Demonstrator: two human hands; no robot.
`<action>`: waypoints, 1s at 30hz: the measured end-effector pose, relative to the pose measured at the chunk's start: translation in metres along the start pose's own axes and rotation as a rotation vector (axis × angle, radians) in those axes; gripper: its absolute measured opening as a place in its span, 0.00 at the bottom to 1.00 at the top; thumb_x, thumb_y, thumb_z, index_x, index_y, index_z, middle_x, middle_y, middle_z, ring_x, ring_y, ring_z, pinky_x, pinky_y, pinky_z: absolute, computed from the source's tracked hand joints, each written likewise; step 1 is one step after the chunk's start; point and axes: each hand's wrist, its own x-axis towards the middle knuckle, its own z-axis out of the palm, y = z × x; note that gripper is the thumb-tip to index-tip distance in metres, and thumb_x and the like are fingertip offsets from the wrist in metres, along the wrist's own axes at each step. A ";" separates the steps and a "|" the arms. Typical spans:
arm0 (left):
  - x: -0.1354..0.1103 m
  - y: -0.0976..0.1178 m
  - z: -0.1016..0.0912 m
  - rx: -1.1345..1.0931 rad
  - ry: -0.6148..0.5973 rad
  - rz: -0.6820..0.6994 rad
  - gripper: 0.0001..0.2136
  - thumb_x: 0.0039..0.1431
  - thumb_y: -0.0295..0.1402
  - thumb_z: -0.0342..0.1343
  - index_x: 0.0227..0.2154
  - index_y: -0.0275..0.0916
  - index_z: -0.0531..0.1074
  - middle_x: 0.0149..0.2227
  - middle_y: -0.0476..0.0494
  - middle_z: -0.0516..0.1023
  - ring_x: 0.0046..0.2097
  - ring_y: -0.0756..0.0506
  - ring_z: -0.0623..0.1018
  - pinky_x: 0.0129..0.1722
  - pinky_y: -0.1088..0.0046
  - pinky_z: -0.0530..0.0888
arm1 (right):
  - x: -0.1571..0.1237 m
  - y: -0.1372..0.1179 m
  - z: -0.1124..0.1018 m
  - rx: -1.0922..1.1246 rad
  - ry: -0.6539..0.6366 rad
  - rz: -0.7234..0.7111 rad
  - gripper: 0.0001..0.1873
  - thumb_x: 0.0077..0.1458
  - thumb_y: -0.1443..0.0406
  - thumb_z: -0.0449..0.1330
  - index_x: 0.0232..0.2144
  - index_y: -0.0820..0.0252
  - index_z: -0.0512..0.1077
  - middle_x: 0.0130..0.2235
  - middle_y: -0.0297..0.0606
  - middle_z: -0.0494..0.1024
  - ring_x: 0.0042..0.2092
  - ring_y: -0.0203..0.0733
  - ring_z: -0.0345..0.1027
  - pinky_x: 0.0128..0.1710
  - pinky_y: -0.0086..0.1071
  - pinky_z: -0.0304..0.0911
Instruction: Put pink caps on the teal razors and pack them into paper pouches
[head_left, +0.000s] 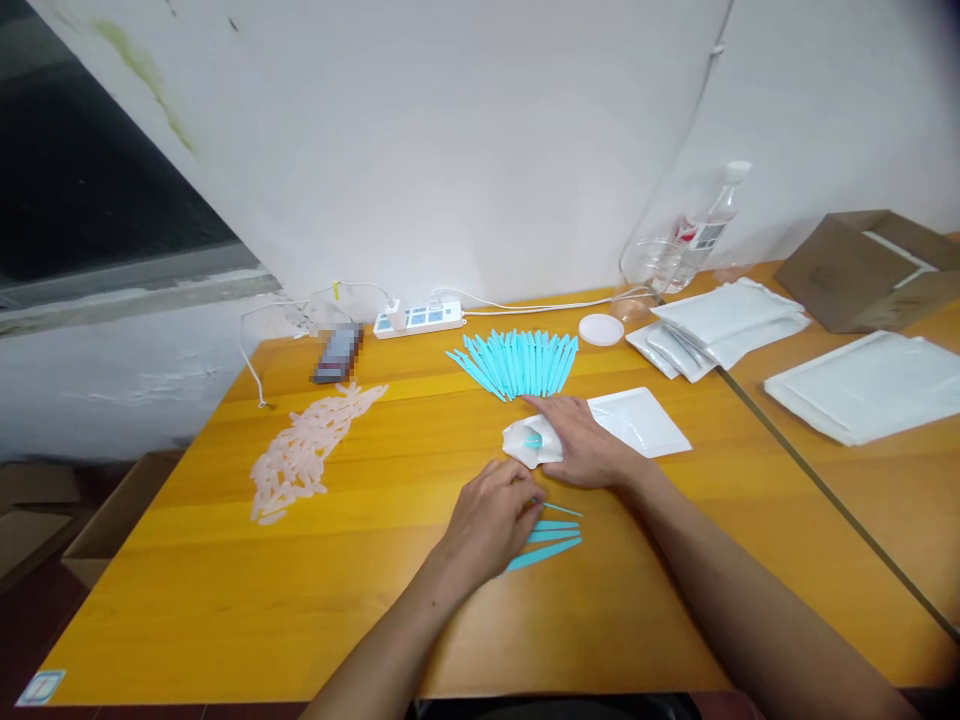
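My right hand (581, 440) is closed around a small white padded envelope (517, 440), its mouth spread toward the left. A turquoise piece (533, 441) shows inside that mouth. Just below, my left hand (491, 520) pinches one end of a thin turquoise strip (562, 509), seen edge-on. Several flat, tapered turquoise strips (556, 536) lie on the table beside and partly under this hand. Beyond both hands, many turquoise strips with pointed tips (525, 362) are fanned out in a row. A flat white envelope (641, 420) lies partly behind my right hand.
Pale pink oval pieces (307, 450) lie scattered at left, near a blurred phone-like device (337, 355). A power strip (420, 318) runs along the wall. Toward the right are a round lid (601, 329), a bottle (705, 235), stacked white envelopes (731, 320) and a cardboard box (840, 270).
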 end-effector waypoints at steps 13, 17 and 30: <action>0.020 -0.032 -0.012 -1.003 0.802 -0.379 0.33 0.59 0.42 0.64 0.62 0.46 0.55 0.36 0.51 0.75 0.33 0.48 0.84 0.39 0.68 0.82 | 0.000 0.000 0.002 0.004 -0.009 0.003 0.49 0.45 0.64 0.62 0.69 0.59 0.51 0.61 0.51 0.67 0.60 0.60 0.59 0.60 0.51 0.52; 0.027 -0.035 0.004 -1.079 0.779 -0.463 0.30 0.59 0.45 0.62 0.60 0.46 0.56 0.36 0.50 0.77 0.34 0.46 0.84 0.39 0.66 0.82 | 0.000 0.001 0.003 0.003 -0.007 0.002 0.49 0.45 0.64 0.62 0.69 0.59 0.51 0.61 0.51 0.66 0.61 0.60 0.58 0.60 0.51 0.51; 0.042 -0.021 0.012 0.107 0.226 -0.186 0.08 0.63 0.34 0.58 0.37 0.48 0.83 0.35 0.44 0.74 0.42 0.43 0.73 0.44 0.65 0.68 | 0.000 -0.003 0.000 -0.018 -0.002 -0.018 0.47 0.48 0.61 0.63 0.68 0.61 0.52 0.58 0.52 0.69 0.58 0.60 0.60 0.58 0.51 0.52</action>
